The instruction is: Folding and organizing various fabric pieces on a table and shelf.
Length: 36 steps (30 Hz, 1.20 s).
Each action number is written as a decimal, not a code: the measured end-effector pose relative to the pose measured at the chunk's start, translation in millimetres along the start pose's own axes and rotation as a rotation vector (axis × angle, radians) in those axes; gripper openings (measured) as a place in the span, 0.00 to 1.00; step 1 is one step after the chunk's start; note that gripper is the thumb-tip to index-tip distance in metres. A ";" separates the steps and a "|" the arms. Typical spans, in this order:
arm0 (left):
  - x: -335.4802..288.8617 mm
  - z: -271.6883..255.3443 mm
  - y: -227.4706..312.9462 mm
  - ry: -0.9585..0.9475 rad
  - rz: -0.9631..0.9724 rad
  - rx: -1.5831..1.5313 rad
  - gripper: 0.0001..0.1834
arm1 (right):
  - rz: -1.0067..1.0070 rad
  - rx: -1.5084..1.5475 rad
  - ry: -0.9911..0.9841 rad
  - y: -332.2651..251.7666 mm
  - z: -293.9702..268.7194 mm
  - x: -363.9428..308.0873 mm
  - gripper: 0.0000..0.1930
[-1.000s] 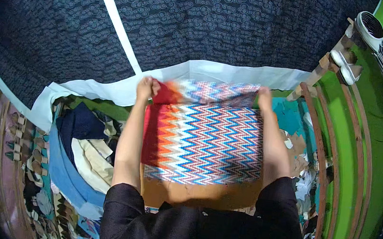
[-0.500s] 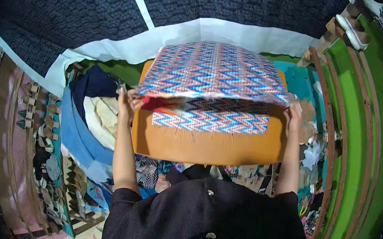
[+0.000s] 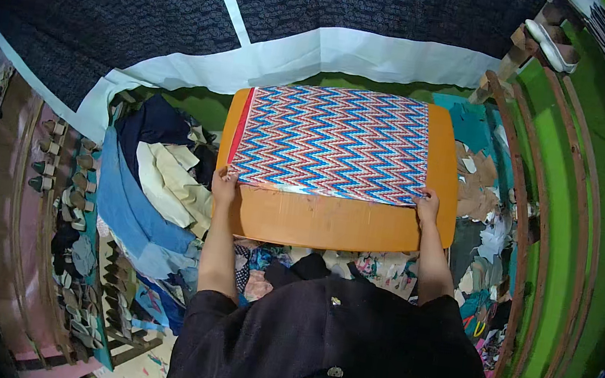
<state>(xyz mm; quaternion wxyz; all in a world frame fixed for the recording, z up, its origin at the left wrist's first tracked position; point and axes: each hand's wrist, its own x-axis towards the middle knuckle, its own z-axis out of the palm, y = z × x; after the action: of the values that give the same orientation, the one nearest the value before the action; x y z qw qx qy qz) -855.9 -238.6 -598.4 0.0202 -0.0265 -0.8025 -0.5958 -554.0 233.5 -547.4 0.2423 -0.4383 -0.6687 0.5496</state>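
Observation:
A zigzag-patterned fabric (image 3: 334, 144) in blue, red and white lies spread flat over an orange-brown tabletop (image 3: 313, 224). Along its left side shows a narrow strip of red fabric (image 3: 240, 127). My left hand (image 3: 225, 184) pinches the patterned fabric at its near left corner. At the near right corner, my right hand (image 3: 427, 206) has its fingers closed on the same fabric. The near edge runs between both hands, with bare tabletop on my side of it.
Piled cloth, including blue denim (image 3: 141, 207) and cream fabric (image 3: 173, 181), lies left of the table. Wooden racks (image 3: 521, 193) stand at the right, a shoe (image 3: 550, 47) at the top. More shoes (image 3: 49, 150) line the left rack. Scraps (image 3: 479, 192) lie right of the table.
The fabric was lifted and billowing at its near edge, with a layer beneath it showing. Now it lies flat, and my hands have come down and closer together at its near corners.

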 end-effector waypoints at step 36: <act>21.8 62.2 74.3 -0.187 -0.048 0.793 0.20 | 0.180 -0.876 0.125 -32.5 8.5 -10.7 0.16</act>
<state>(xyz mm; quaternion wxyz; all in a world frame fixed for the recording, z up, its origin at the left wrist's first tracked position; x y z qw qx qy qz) -872.8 -157.2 -544.0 -0.0580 -0.0518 -0.9688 -0.2354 -565.9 219.6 -517.4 0.0251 -0.5885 -0.7814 0.2061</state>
